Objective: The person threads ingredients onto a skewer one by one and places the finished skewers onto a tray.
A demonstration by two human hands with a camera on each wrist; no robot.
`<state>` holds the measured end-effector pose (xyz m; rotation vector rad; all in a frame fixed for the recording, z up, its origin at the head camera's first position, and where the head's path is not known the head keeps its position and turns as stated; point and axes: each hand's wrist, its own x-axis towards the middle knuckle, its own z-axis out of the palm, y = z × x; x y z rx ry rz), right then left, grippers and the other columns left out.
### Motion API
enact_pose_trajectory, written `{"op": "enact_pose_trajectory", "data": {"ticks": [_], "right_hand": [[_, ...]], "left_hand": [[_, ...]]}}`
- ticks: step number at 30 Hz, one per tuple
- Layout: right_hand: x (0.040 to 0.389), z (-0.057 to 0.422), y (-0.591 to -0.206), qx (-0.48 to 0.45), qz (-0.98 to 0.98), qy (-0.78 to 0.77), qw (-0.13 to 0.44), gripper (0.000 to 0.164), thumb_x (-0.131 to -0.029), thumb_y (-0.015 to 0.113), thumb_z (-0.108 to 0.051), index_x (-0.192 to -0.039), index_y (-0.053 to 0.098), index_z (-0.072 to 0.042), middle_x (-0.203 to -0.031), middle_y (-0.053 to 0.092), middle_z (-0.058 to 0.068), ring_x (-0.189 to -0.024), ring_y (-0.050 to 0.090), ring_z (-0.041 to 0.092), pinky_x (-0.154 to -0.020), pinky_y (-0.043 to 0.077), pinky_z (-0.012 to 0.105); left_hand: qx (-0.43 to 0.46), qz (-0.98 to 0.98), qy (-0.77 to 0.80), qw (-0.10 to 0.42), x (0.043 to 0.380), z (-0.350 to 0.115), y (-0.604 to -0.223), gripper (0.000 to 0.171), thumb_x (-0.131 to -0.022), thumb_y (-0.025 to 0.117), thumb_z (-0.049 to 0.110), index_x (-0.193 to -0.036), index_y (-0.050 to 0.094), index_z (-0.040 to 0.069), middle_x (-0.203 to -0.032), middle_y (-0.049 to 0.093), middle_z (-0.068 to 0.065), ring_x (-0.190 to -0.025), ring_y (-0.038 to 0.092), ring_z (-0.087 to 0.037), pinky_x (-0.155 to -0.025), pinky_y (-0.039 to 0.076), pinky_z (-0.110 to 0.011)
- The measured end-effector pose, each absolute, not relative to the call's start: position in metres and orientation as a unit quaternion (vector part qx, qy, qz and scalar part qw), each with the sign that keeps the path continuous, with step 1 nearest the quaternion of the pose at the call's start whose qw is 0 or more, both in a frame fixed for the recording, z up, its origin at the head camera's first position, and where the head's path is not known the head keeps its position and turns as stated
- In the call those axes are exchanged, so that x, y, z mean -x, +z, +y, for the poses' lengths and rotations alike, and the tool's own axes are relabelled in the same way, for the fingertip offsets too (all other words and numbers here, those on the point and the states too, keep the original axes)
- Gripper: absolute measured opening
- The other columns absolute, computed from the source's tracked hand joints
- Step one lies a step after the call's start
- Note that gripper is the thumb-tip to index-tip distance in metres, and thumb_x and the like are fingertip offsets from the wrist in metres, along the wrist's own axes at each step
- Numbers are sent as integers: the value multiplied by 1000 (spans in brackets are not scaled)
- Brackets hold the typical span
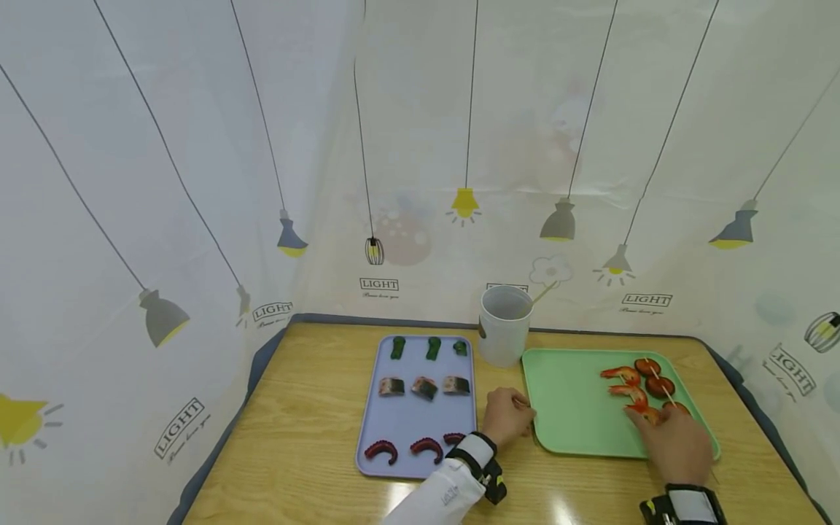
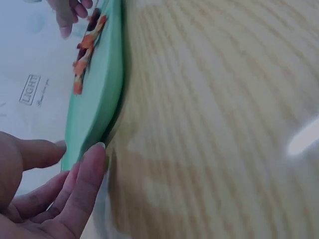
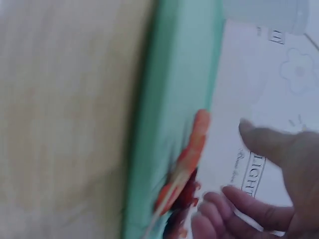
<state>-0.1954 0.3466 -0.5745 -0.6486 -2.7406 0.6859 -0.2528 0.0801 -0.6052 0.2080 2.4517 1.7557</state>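
A green tray (image 1: 584, 401) lies at the right, bearing a row of orange shrimp (image 1: 628, 395) and a row of dark red-brown round pieces (image 1: 659, 386). A pale stick shows through the round pieces, and another runs from the shrimp in the right wrist view. My right hand (image 1: 676, 443) hovers over the near end of both rows, partly hiding them. Its thumb and fingers (image 3: 259, 206) are apart in the right wrist view, with nothing seen between them. My left hand (image 1: 508, 417) is at the tray's left edge, thumb and fingers (image 2: 92, 172) spread beside the rim.
Left of the green tray lies a lilac tray (image 1: 420, 419) with green pieces (image 1: 433, 348), fish chunks (image 1: 424, 388) and tentacle pieces (image 1: 426, 448) in rows. A white cup (image 1: 504, 335) holding a thin stick stands behind, between the trays. Wooden tabletop (image 1: 289, 423) extends leftward.
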Motion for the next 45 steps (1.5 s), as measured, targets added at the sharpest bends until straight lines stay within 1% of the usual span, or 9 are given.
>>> {"op": "enact_pose_trajectory", "data": {"ticks": [2, 4, 9, 14, 17, 23, 27, 35, 45], "right_hand": [[201, 343, -570, 202, -936, 255, 133, 63, -88, 79, -47, -99, 67, 14, -77, 68, 25, -64, 63, 32, -50, 43, 35], [207, 338, -565, 173, -935, 275, 140, 70, -88, 78, -50, -114, 64, 14, -95, 70, 30, -75, 66, 36, -57, 49, 39], [224, 320, -551, 80, -931, 332, 133, 83, -89, 76, -54, -138, 53, 8, -128, 61, 34, -104, 64, 46, -80, 55, 55], [249, 298, -531, 13, -923, 369, 108, 97, -88, 75, -56, -155, 34, 2, -147, 48, 34, -122, 57, 50, -92, 53, 60], [266, 287, -524, -13, -918, 385, 95, 102, -87, 77, -56, -158, 28, 0, -152, 43, 34, -130, 51, 51, -98, 50, 62], [295, 266, -517, -58, -909, 405, 81, 107, -86, 81, -50, -160, 23, 0, -159, 35, 30, -139, 44, 50, -111, 44, 62], [312, 255, -519, -69, -905, 413, 71, 109, -84, 83, -50, -161, 22, -2, -162, 33, 27, -141, 43, 49, -111, 43, 63], [334, 239, -525, -71, -901, 427, 36, 115, -83, 83, -53, -163, 15, -5, -164, 29, 28, -145, 40, 48, -109, 45, 65], [352, 227, -535, -67, -891, 449, 5, 114, -83, 81, -56, -163, 15, -8, -160, 36, 26, -145, 40, 46, -109, 46, 63]], "left_hand": [[-76, 811, 579, 43, 258, 75, -603, 17, -88, 79, 5, -102, 73, -3, -78, 73, -6, -54, 66, -10, -50, 54, -21], [-81, 813, 576, 23, 264, 68, -599, 23, -87, 81, 10, -104, 74, -2, -79, 73, -5, -58, 63, -6, -54, 53, -20], [-80, 804, 589, -21, 281, 48, -579, 35, -85, 83, 19, -111, 74, -3, -89, 74, -9, -74, 64, -4, -66, 54, -19], [-73, 794, 599, -71, 300, 27, -557, 42, -87, 83, 24, -119, 71, -1, -107, 74, -17, -94, 71, -24, -80, 58, -25], [-80, 791, 599, -101, 313, 15, -546, 45, -88, 82, 25, -123, 69, -1, -117, 72, -20, -106, 70, -35, -86, 59, -31], [-108, 779, 604, -128, 337, 0, -522, 46, -88, 82, 22, -127, 68, 2, -126, 68, -20, -115, 66, -37, -97, 60, -42], [-137, 781, 594, -137, 349, -4, -508, 47, -88, 82, 21, -127, 67, 1, -127, 67, -20, -118, 64, -40, -101, 57, -49], [-206, 802, 552, -99, 367, 4, -488, 49, -93, 78, 21, -132, 63, -3, -132, 65, -20, -124, 61, -38, -107, 54, -46], [-257, 853, 450, -69, 385, 29, -482, 37, -96, 75, 21, -127, 68, 3, -125, 71, -13, -119, 67, -26, -101, 56, -27]]}}
